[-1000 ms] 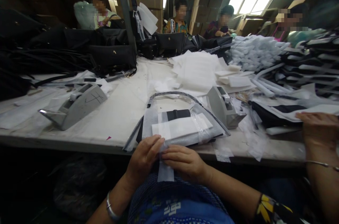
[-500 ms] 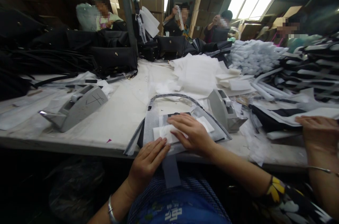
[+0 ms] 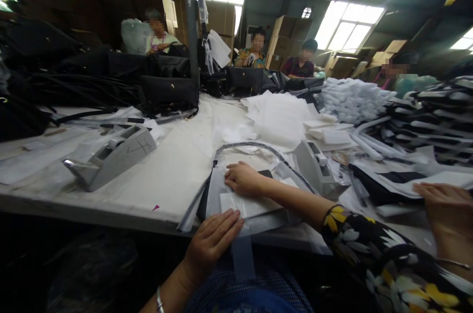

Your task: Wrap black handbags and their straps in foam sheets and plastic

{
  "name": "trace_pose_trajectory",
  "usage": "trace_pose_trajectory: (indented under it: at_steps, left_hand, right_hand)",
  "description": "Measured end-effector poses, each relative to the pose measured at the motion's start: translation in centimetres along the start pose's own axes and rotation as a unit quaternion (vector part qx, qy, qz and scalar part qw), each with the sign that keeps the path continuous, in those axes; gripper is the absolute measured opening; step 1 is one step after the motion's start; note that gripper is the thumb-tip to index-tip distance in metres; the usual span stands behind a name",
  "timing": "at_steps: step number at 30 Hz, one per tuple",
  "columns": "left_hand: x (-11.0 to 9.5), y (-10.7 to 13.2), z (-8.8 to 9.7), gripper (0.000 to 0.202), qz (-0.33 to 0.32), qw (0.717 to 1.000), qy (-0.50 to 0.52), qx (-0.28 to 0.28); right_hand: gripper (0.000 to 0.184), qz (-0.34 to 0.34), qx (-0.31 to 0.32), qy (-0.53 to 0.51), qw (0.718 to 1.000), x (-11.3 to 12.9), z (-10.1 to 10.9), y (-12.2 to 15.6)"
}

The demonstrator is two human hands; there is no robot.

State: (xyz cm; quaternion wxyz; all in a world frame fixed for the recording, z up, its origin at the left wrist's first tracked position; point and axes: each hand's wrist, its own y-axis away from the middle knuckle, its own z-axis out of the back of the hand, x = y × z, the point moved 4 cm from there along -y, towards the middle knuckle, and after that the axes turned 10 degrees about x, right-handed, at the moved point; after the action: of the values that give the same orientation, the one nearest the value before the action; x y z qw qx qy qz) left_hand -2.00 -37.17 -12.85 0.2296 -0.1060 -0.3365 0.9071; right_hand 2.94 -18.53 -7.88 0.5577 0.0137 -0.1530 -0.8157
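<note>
A dark handbag [image 3: 202, 204] with its handle wrapped in pale film lies at the table edge, covered by translucent sheets. A folded white foam sheet [image 3: 236, 204] rests on it. My left hand [image 3: 212, 239] lies with extended fingers on the near edge of the sheet. My right hand [image 3: 244, 180] presses on the upper middle of the bag, its fingers slightly bent and partly hidden. From the bag's near side a translucent strip [image 3: 244, 259] hangs over the table edge. Grey tape dispensers stand either side, one at left [image 3: 114, 155] and one at right [image 3: 320, 170].
White sheets [image 3: 277, 116] pile up behind the bag. Black handbags [image 3: 170, 93] stand along the back left, and wrapped handles [image 3: 354, 98] heap at the right. A co-worker's hand [image 3: 445, 202] rests on another bag [image 3: 391, 182]. Several people sit across the table [image 3: 177, 155].
My right hand has moved up and left across the bag, with its forearm reaching further over it. My left hand stays at the near edge. The camera view has tilted up.
</note>
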Motion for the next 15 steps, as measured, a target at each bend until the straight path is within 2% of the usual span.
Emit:
trace_pose_trajectory:
  at_steps: [4,8,10,13,15]
  left_hand:
    - [-0.1,-0.1,0.1,0.036,0.007,1.0,-0.002,-0.001]
    - [-0.2,0.0,0.0,0.036,0.015,1.0,-0.018,0.003]
    - [-0.2,0.1,-0.1,0.036,0.019,1.0,-0.021,0.008]
    - [-0.2,0.2,-0.2,0.038,0.02,1.0,-0.018,0.016]
    - [-0.3,0.3,-0.2,0.038,0.018,1.0,-0.015,0.018]
  right_hand:
    - [0.023,0.01,-0.001,-0.017,1.0,0.4,-0.2,-0.6]
    - [0.024,0.017,-0.02,-0.039,0.999,-0.2,-0.6,1.9]
    - [0.023,0.046,-0.085,-0.073,0.993,-0.1,-0.8,4.6]
    - [0.022,0.091,-0.222,-0.129,0.962,0.9,-1.3,9.4]
    - [0.031,0.105,-0.255,-0.128,0.953,2.0,-2.2,11.9]
